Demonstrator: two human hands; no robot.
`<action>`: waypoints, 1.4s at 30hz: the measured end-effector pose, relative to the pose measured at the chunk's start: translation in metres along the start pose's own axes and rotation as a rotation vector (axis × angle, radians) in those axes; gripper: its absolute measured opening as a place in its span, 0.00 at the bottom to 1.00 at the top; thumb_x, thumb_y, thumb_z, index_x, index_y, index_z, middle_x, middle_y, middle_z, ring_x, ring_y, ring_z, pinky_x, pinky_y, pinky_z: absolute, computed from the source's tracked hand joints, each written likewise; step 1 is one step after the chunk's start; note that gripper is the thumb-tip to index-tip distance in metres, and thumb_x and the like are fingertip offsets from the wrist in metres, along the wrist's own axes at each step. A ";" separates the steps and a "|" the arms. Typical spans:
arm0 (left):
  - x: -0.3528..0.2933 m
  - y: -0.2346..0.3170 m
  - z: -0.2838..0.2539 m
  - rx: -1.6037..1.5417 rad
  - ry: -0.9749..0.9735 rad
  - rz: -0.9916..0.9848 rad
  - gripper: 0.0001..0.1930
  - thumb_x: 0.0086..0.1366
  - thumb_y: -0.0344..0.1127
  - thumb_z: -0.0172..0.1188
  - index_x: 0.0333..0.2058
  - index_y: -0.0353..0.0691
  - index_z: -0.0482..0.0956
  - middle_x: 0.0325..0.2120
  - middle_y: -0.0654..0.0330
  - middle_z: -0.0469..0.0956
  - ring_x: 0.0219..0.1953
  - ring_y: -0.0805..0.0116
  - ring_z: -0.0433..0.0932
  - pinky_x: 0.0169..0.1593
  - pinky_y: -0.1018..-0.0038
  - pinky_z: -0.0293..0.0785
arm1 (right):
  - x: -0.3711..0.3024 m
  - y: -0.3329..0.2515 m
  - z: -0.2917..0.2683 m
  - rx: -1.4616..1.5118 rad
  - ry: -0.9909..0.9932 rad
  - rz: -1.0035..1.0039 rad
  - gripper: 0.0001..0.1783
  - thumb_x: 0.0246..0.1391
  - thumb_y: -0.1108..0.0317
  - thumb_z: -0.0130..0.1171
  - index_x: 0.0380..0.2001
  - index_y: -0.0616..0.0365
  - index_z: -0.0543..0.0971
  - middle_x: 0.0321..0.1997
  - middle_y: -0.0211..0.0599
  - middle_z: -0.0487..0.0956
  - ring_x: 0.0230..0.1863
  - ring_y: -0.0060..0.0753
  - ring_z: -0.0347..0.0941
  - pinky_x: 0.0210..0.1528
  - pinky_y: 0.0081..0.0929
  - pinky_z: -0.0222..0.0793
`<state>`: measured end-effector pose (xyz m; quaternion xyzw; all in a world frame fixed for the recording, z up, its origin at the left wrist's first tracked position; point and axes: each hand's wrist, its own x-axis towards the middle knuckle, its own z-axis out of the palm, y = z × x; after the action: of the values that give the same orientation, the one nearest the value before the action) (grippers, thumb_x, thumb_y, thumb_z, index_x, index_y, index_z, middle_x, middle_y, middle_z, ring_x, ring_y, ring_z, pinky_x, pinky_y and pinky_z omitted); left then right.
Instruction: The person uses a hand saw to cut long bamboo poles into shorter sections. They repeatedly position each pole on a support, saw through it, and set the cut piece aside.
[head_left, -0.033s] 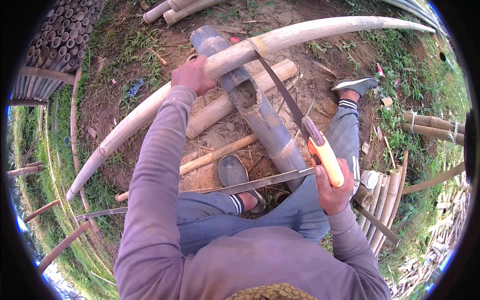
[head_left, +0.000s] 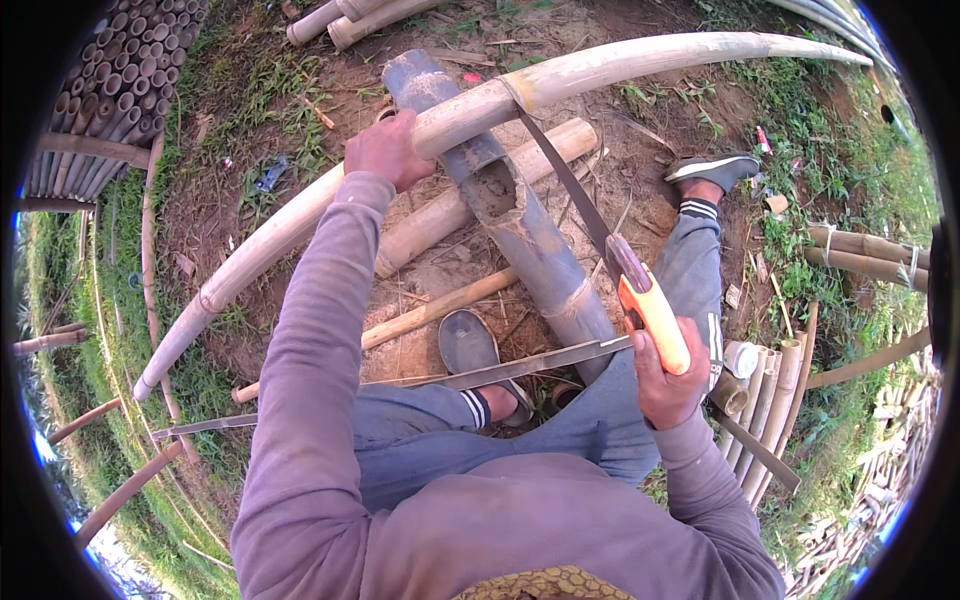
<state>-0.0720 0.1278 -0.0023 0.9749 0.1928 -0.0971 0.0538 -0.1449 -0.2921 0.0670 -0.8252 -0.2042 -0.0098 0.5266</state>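
Note:
A long, pale bamboo pole (head_left: 640, 72) runs across in front of me from lower left to upper right. My left hand (head_left: 390, 152) is closed around it, left of the saw. In my right hand (head_left: 670, 380) is the orange handle of a handsaw (head_left: 655, 318), fingers wrapped round it. Its blade slants up and left, and the tip end meets the pole at a darker ring. Beneath the pole lies a thick grey bamboo length (head_left: 550, 255) with an opening cut in its upper side. It slopes toward my lap.
Under the grey length, a pale bamboo log (head_left: 430, 235) lies crosswise on the soil. A long flat strip (head_left: 530, 365) crosses by my legs. Stacked bamboo tubes (head_left: 125, 75) stand at far left. Upright bamboo pieces (head_left: 765, 410) and a white-lidded container (head_left: 740, 357) are at right.

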 end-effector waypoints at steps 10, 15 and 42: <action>0.011 0.004 -0.016 0.004 0.005 -0.014 0.36 0.54 0.54 0.73 0.60 0.49 0.76 0.51 0.51 0.87 0.54 0.48 0.86 0.58 0.53 0.82 | 0.111 0.025 0.079 -0.029 -0.007 0.020 0.14 0.64 0.63 0.72 0.43 0.63 0.83 0.29 0.48 0.84 0.29 0.43 0.85 0.34 0.36 0.78; 0.011 -0.003 -0.011 -0.034 -0.045 0.006 0.35 0.52 0.53 0.73 0.58 0.48 0.78 0.50 0.50 0.87 0.54 0.47 0.86 0.58 0.53 0.82 | -0.017 -0.008 -0.012 -0.074 -0.029 0.075 0.11 0.62 0.74 0.72 0.44 0.66 0.82 0.29 0.39 0.85 0.29 0.31 0.84 0.34 0.31 0.77; 0.001 0.002 -0.014 -0.048 -0.012 -0.004 0.33 0.53 0.52 0.75 0.56 0.49 0.76 0.50 0.51 0.86 0.54 0.45 0.85 0.57 0.52 0.81 | 0.123 0.033 0.103 0.014 -0.017 0.017 0.14 0.64 0.63 0.73 0.44 0.63 0.84 0.31 0.42 0.86 0.32 0.25 0.83 0.37 0.30 0.78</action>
<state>-0.0683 0.1281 0.0113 0.9724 0.1967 -0.0983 0.0781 -0.0412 -0.1741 0.0215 -0.8231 -0.2017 0.0029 0.5309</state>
